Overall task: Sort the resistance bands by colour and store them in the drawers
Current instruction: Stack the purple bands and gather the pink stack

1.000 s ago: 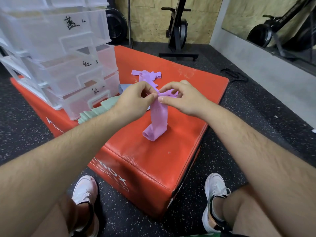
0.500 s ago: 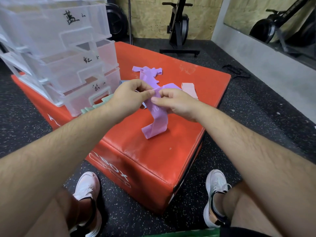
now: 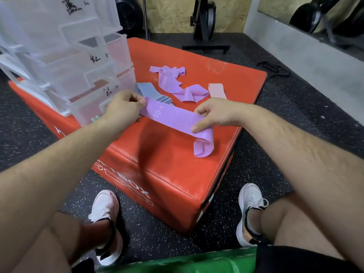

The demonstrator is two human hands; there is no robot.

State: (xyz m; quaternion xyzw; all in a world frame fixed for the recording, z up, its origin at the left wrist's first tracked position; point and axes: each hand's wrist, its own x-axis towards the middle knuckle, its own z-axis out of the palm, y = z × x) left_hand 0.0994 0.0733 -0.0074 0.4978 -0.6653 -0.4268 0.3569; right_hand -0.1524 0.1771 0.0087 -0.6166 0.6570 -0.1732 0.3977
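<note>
A purple resistance band (image 3: 173,117) marked "10 LB" is stretched flat between my hands above the red box (image 3: 177,164). My left hand (image 3: 124,109) pinches its left end. My right hand (image 3: 214,113) pinches it further right, and the free end curls down onto the box. A second purple band (image 3: 177,83) lies crumpled behind, with a blue band (image 3: 151,92) and a pink band (image 3: 216,90) beside it. Clear plastic drawers (image 3: 78,62) with handwritten labels stand stacked at the left. A pale green band (image 3: 96,118) peeks out by the lowest drawer.
The red box sits on black speckled rubber floor (image 3: 275,107). My white shoes (image 3: 106,217) rest in front of it. A green pad (image 3: 187,263) lies at the bottom edge. An exercise machine stand (image 3: 204,36) and a weight plate (image 3: 128,16) are behind.
My hands moved apart and pulled the hanging purple band out flat between them. The pink band, hidden before behind my right hand, now shows.
</note>
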